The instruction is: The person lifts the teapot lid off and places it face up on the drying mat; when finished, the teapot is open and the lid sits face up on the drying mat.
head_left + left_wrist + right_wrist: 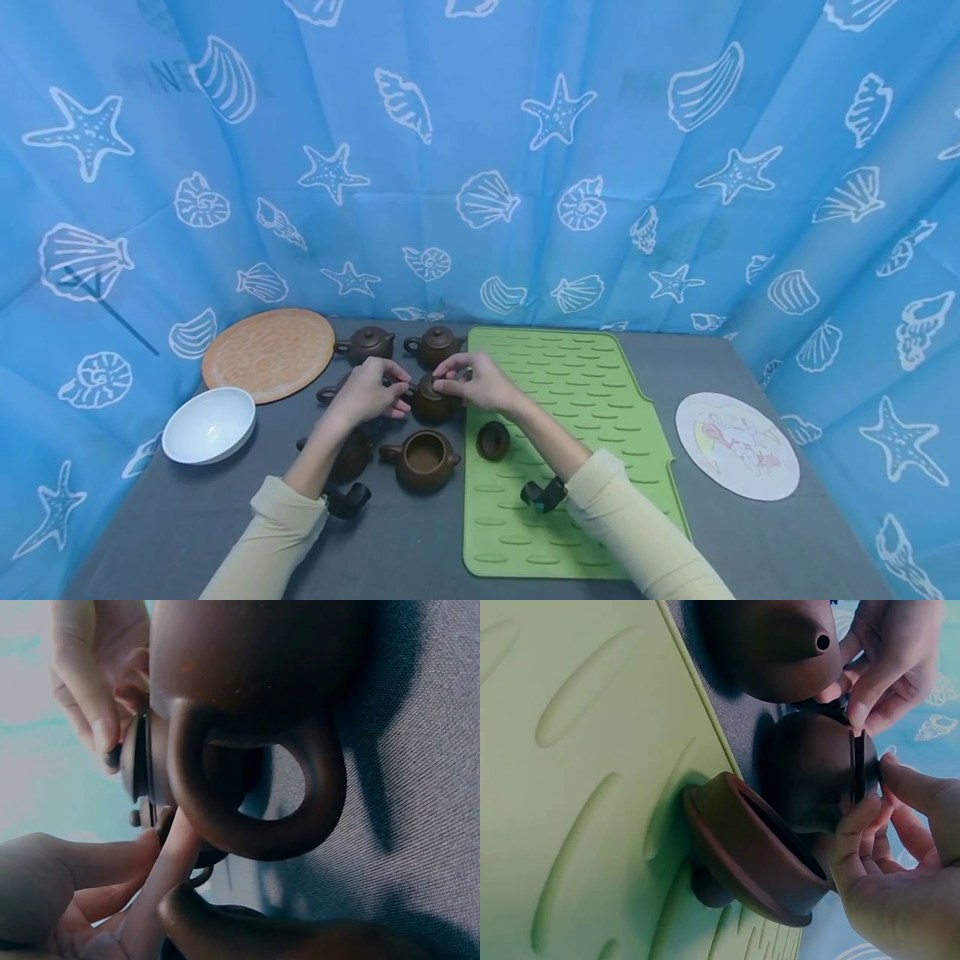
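A small brown clay teapot (433,403) stands on the grey table just left of the green mat (585,392). My right hand (446,385) pinches its lid (859,763) by the rim, and the lid sits on the pot's mouth. My left hand (396,397) holds the same pot from the other side, fingertips (154,844) against the lid's edge. In the left wrist view the pot's handle (262,802) fills the foreground. A loose lid (492,440) lies upside down on the mat, beside an open, lidless teapot (422,458).
Two lidded teapots (367,342) (436,344) stand at the back, and another (349,455) sits under my left forearm. An orange plate (267,353) and white bowl (209,424) are at the left. A round printed card (737,445) lies at the right. Blue curtains surround the table.
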A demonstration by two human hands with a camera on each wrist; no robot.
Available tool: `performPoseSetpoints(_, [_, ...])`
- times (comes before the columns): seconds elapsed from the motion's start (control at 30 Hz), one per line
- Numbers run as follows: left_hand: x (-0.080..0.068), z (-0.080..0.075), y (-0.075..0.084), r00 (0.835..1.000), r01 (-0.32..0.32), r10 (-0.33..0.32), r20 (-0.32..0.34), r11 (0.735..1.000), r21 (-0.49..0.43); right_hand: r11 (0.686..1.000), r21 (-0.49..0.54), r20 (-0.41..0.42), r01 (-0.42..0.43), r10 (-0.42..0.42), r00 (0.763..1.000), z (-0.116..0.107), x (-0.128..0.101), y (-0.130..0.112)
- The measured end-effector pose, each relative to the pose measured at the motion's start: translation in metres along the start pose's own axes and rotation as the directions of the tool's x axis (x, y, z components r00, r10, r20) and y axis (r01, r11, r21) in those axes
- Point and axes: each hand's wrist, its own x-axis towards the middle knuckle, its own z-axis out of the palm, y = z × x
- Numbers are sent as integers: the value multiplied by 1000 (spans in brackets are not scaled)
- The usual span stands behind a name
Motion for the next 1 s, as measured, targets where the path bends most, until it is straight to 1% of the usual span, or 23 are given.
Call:
performPoseSetpoints(0.27, [1,4,2,999,18,-17,-32,1000,20,999,51,-21,6,-5,1000,-7,-9,-5])
performPoseSetpoints(0.37, [1,4,2,999,18,-18,-40,1000,18,997,77,-25,-1,3,1000,-14,-17,-9])
performPoseSetpoints(0.57, [0,4,-1,999,-2,3,-53,1000,17,993,113,-37,-23,28,999,-31,-33,-10])
performPoseSetpoints(0.8, [-1,4,-1,999,0,0,-47,1000,3,997,83,-67,2,3,998,-49,-55,-8])
performPoseSetpoints(1.0, [-2,4,-1,999,3,-2,-47,1000,11,996,75,-53,40,-37,998,-60,-73,-4])
